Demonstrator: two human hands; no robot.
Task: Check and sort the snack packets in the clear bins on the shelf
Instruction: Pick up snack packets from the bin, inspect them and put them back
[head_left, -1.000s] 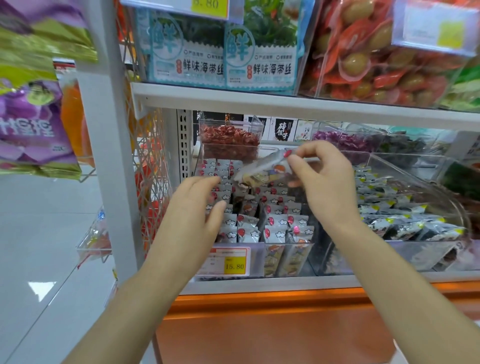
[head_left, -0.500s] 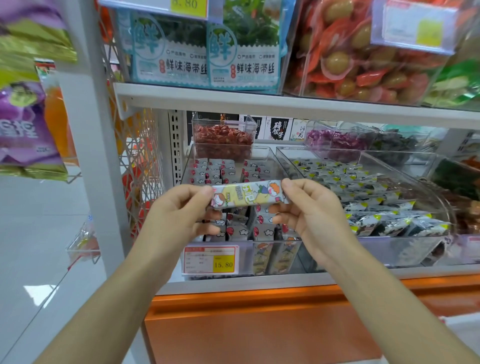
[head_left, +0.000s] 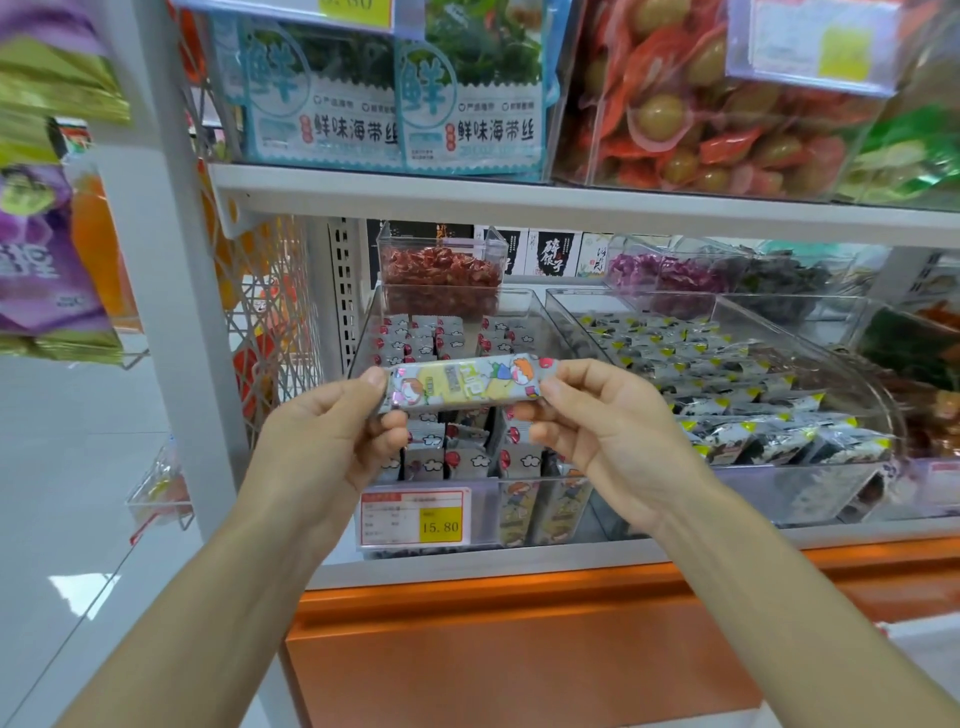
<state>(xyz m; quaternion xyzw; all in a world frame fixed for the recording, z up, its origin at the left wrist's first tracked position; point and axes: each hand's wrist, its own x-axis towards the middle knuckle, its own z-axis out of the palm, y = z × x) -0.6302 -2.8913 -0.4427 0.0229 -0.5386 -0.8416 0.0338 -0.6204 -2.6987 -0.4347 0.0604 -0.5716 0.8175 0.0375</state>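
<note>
A long silver snack packet (head_left: 467, 383) with cartoon print is held level in front of the shelf. My left hand (head_left: 332, 441) pinches its left end and my right hand (head_left: 608, 431) pinches its right end. Behind it stands a clear bin (head_left: 522, 299) packed with rows of small grey packets (head_left: 457, 457) marked with red dots. To the right, a second clear bin (head_left: 810, 478) holds several dark packets with yellow corners (head_left: 727, 395). A small clear tub of red snacks (head_left: 441, 273) sits at the back of the left bin.
A price tag (head_left: 415, 517) reading 15.80 hangs on the left bin's front. The upper shelf (head_left: 519, 200) carries blue seaweed bags (head_left: 395, 98) and a bin of red-wrapped eggs (head_left: 701, 104). A white upright post (head_left: 171, 312) stands left; purple bags (head_left: 41, 260) hang beyond it.
One second ago only my right hand held the packet up high. It came down, my left hand took the other end, and the packet now lies level with its print facing me.
</note>
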